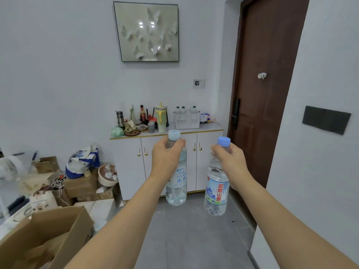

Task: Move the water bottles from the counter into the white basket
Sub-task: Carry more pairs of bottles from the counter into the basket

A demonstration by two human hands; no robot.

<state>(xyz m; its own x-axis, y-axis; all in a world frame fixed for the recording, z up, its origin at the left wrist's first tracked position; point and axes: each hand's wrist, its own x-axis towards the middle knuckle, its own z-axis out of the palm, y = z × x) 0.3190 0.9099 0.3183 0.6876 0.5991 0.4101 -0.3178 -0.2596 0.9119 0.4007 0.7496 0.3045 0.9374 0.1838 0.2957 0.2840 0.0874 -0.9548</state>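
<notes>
Fingers of each hand wrap a water bottle's neck below its cap.

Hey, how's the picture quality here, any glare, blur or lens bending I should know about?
Head view: soft, even indoor light, with no hard shadows. Bright glare spots sit on the framed butterfly picture. Wide-angle bending bows the brown door and the wall edges. Both held bottles are sharp, labels readable; the white basket on the counter is small and softer.
</notes>
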